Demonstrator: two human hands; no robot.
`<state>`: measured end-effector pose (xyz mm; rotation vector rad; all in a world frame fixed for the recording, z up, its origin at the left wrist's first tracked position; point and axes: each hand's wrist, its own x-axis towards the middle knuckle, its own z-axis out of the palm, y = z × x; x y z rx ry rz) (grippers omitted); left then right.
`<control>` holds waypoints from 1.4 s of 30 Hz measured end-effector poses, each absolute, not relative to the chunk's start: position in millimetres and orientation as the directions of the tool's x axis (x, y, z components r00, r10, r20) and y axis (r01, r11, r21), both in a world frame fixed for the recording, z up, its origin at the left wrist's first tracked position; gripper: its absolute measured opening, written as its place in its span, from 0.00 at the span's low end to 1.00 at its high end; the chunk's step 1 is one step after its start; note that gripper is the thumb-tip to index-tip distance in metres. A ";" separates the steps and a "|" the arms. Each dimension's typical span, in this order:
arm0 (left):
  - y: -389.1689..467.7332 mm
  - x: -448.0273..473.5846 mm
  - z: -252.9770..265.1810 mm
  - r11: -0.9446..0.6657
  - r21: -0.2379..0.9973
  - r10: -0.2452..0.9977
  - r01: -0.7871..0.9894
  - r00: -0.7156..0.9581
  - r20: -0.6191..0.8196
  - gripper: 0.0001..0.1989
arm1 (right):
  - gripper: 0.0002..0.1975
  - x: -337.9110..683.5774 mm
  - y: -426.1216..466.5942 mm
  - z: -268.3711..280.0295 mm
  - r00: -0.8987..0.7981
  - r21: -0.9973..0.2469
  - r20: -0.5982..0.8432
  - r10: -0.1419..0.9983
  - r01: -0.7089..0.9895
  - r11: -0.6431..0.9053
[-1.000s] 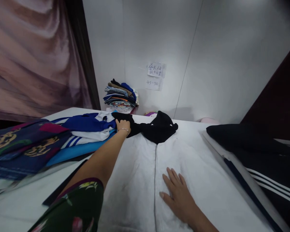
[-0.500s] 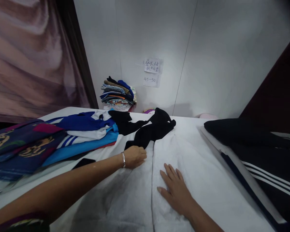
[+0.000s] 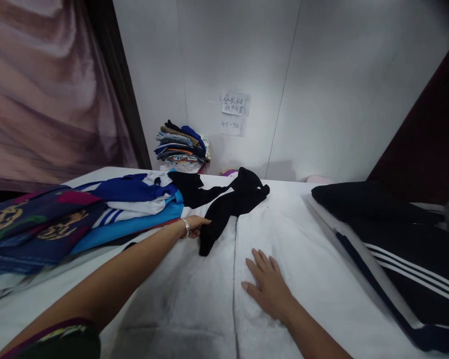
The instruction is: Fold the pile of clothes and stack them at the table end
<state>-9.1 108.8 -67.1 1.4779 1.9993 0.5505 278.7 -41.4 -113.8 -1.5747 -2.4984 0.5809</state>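
Note:
A black garment (image 3: 224, 215) lies crumpled at the far side of the white-covered table (image 3: 307, 269), its long narrow part stretching toward me. Its exact kind cannot be made out. My left hand (image 3: 195, 226), with a silver bracelet at the wrist, is closed on the left edge of that narrow part. The thumb rests on top, and the other fingers are partly hidden under the cloth. To the right of the table's seam, my right hand (image 3: 267, 285) lies flat with fingers spread and holds nothing.
Loose blue, white and patterned clothes (image 3: 134, 192) are heaped at the left. Folded black clothes with white stripes (image 3: 404, 234) are stacked at the right. Behind the table edge rises a pile of folded clothes (image 3: 181, 144). Paper notes (image 3: 235, 103) hang on the wall.
My left hand has shifted away from me and leftward, to the garment's edge. The garment's near end now reaches closer to me. My right hand stays almost where it was.

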 end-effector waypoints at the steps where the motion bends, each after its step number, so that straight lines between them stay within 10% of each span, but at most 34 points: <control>1: 105.8 -5.0 -68.5 0.310 0.621 0.950 0.720 -0.209 -0.232 0.15 | 0.34 278.4 -41.5 -113.0 -0.444 -0.388 -0.095 0.891 0.841 0.378; 13: 126.7 5.7 19.3 0.115 0.391 0.977 0.913 -0.174 0.120 0.16 | 0.33 277.7 -42.6 -110.4 -0.439 -0.428 -0.070 0.896 0.824 0.370; 18: 125.2 13.4 76.8 -0.086 -0.028 0.871 0.996 0.088 0.483 0.16 | 0.32 282.8 -35.8 -110.4 -0.422 -0.592 -0.080 0.903 0.749 0.298; 24: 102.9 26.6 94.3 -0.177 -0.164 0.837 0.970 0.236 0.494 0.14 | 0.30 304.9 43.0 -84.9 -0.208 -0.946 -0.013 0.978 0.319 0.055; 28: 70.1 34.6 89.0 -0.207 -0.220 0.874 0.953 0.281 0.396 0.13 | 0.23 315.4 122.4 -65.0 -0.101 -0.955 -0.205 0.973 -0.197 -0.222; 32: 29.3 44.1 65.5 -0.285 -0.108 0.912 0.952 0.304 0.274 0.13 | 0.21 313.0 183.2 -63.1 -0.032 -0.858 -0.334 0.942 -0.403 -0.318; 42: -23.2 104.2 13.3 -0.407 0.622 0.776 0.669 0.613 -0.152 0.12 | 0.11 308.8 254.2 -74.2 -0.025 -0.855 -0.382 0.924 -0.370 -0.363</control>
